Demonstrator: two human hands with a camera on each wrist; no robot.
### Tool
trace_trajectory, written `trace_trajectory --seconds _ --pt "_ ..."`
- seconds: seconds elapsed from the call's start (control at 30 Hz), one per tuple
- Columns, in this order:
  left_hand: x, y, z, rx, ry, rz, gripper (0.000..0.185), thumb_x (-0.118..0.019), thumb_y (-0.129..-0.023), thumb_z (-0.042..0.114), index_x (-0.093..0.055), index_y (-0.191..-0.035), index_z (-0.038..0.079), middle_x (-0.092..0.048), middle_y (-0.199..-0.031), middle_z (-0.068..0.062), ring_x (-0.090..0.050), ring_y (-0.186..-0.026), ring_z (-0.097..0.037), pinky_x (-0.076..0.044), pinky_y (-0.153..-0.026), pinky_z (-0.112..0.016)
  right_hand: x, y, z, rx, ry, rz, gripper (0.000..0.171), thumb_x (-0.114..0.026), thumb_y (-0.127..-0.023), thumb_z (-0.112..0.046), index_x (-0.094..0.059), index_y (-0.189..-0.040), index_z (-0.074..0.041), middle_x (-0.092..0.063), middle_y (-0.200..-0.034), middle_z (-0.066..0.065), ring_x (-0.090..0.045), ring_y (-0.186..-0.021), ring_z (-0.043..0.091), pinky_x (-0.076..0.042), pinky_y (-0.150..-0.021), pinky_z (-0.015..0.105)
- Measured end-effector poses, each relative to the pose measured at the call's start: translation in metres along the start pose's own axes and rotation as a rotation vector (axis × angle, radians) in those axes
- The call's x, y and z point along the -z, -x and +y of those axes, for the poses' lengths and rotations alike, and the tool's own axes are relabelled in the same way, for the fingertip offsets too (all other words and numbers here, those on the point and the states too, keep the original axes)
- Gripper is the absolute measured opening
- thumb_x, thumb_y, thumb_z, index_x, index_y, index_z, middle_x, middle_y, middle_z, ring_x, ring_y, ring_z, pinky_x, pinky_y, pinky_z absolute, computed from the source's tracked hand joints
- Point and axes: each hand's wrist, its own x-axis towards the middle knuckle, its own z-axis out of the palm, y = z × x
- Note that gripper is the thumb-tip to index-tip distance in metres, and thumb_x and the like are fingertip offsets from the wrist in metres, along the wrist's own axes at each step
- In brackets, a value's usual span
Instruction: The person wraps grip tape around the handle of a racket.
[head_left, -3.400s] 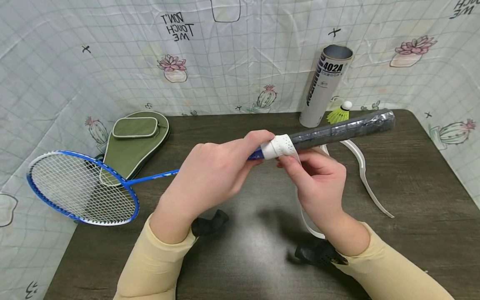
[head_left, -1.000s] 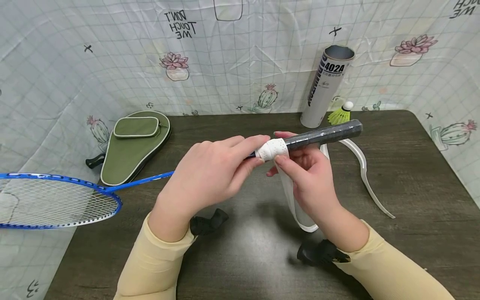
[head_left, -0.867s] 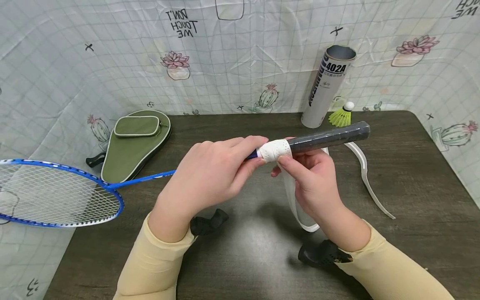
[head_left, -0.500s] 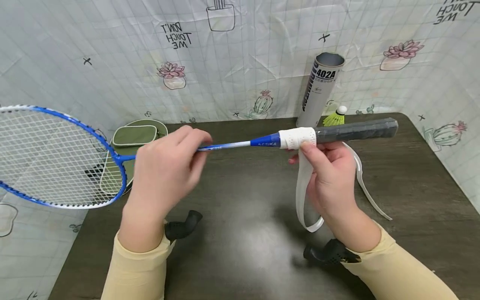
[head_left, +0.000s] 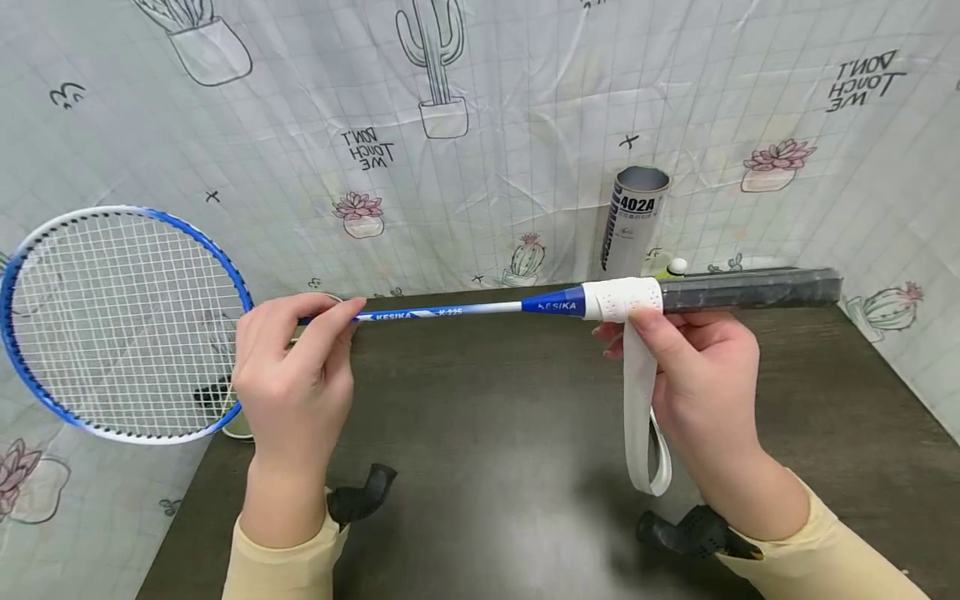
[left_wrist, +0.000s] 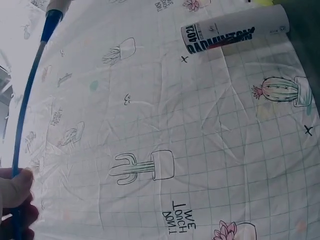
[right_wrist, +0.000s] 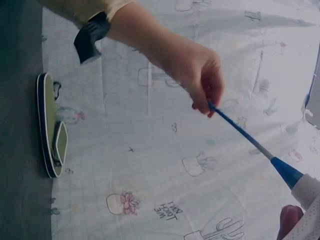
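Observation:
A blue and white badminton racket (head_left: 480,310) is held level above the table, its strung head at the left. My left hand (head_left: 296,375) pinches the shaft close to the head. White perforated grip tape (head_left: 622,298) wraps the top of the dark grey handle (head_left: 750,289), next to the blue cone. My right hand (head_left: 708,379) holds the handle from below, thumb pressed on the tape's edge. From under that thumb the loose tape hangs in a loop. In the right wrist view the left hand (right_wrist: 197,75) grips the shaft.
A shuttlecock tube (head_left: 637,221) marked 402A stands at the back of the dark table (head_left: 480,433), with a shuttlecock (head_left: 677,267) beside it. A green racket cover (right_wrist: 50,125) lies at the back left. A patterned curtain (head_left: 525,125) hangs behind.
The left hand has slid from the tape along the shaft toward the racket head. The racket has risen and turned level. The right hand still holds the tape's edge, and the view has tilted up.

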Motion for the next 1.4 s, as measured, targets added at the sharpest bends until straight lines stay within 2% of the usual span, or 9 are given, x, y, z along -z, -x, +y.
trace_trajectory --seconds 0.13,0.3,0.4,0.57,0.77,0.9,1.07,1.2,1.4 --pt "0.0 0.006 -0.005 -0.031 0.053 0.036 0.014 -0.078 -0.083 -0.009 -0.081 -0.087 0.004 -0.067 -0.079 -0.016 -0.057 -0.07 -0.037 -0.039 -0.07 -0.05 0.0 0.003 0.003 0.004 0.032 -0.053 0.011 -0.062 -0.094 0.014 -0.071 -0.101 0.012 -0.076 -0.087 0.016 -0.074 -0.07 0.026 -0.061 -0.066 0.036" --pt "-0.002 0.011 -0.013 -0.117 0.088 -0.006 0.013 -0.074 -0.086 -0.011 -0.078 -0.09 0.001 -0.066 -0.079 -0.016 -0.056 -0.067 -0.037 -0.035 -0.064 -0.044 -0.002 0.003 0.006 0.025 0.094 0.026 0.009 -0.069 -0.092 0.012 -0.074 -0.098 0.009 -0.076 -0.089 0.012 -0.072 -0.066 0.024 -0.062 -0.065 0.038" --pt "-0.008 0.011 -0.015 -0.161 0.096 0.035 0.008 -0.073 -0.092 -0.002 -0.077 -0.087 0.003 -0.065 -0.076 -0.014 -0.053 -0.062 -0.035 -0.032 -0.06 -0.042 -0.003 0.002 0.007 0.042 0.131 0.06 0.005 -0.07 -0.092 0.01 -0.075 -0.092 0.008 -0.075 -0.084 0.011 -0.072 -0.062 0.024 -0.061 -0.063 0.035" --pt "-0.012 0.012 -0.017 -0.164 0.106 0.098 0.012 -0.078 -0.088 0.0 -0.074 -0.078 0.004 -0.064 -0.072 -0.013 -0.051 -0.059 -0.035 -0.032 -0.059 -0.042 -0.006 0.003 0.016 0.109 0.121 0.056 0.01 -0.068 -0.091 0.014 -0.071 -0.081 0.012 -0.073 -0.079 0.012 -0.073 -0.061 0.025 -0.062 -0.066 0.035" --pt "-0.012 0.009 -0.019 -0.123 0.131 0.118 0.013 -0.083 -0.076 -0.009 -0.074 -0.075 0.001 -0.065 -0.071 -0.014 -0.052 -0.061 -0.037 -0.036 -0.065 -0.046 -0.008 0.007 0.026 0.241 0.114 0.006 0.008 -0.067 -0.086 0.021 -0.071 -0.084 0.015 -0.072 -0.078 0.009 -0.07 -0.066 0.021 -0.062 -0.07 0.034" --pt "-0.013 0.005 -0.022 -0.115 0.158 0.145 0.01 -0.085 -0.08 -0.003 -0.076 -0.077 0.0 -0.064 -0.069 -0.014 -0.051 -0.06 -0.036 -0.037 -0.067 -0.046 -0.011 0.007 0.029 0.304 0.116 0.021 0.006 -0.069 -0.084 0.02 -0.071 -0.084 0.015 -0.073 -0.078 0.01 -0.071 -0.065 0.021 -0.061 -0.068 0.03" --pt "-0.014 0.005 -0.024 -0.144 0.18 0.159 0.011 -0.083 -0.086 0.004 -0.078 -0.077 0.0 -0.064 -0.068 -0.012 -0.05 -0.058 -0.033 -0.036 -0.072 -0.044 -0.008 0.002 0.032 0.368 0.124 0.047 0.007 -0.072 -0.084 0.018 -0.066 -0.079 0.018 -0.073 -0.076 0.011 -0.071 -0.062 0.02 -0.06 -0.066 0.029" --pt "-0.013 0.009 -0.027 -0.183 0.171 0.101 0.017 -0.078 -0.093 0.013 -0.079 -0.082 0.0 -0.065 -0.07 -0.013 -0.052 -0.059 -0.033 -0.036 -0.067 -0.045 -0.005 0.001 0.035 0.385 0.118 0.01 0.008 -0.07 -0.084 0.02 -0.062 -0.082 0.021 -0.074 -0.083 0.014 -0.073 -0.067 0.022 -0.06 -0.072 0.031" --pt "-0.016 0.013 -0.029 -0.23 0.166 0.154 0.011 -0.081 -0.08 -0.004 -0.079 -0.079 0.007 -0.063 -0.067 -0.011 -0.049 -0.052 -0.03 -0.033 -0.057 -0.042 -0.002 0.004 0.039 0.399 0.107 0.001 0.011 -0.072 -0.084 0.017 -0.064 -0.078 0.021 -0.076 -0.087 0.017 -0.074 -0.072 0.025 -0.06 -0.076 0.032"
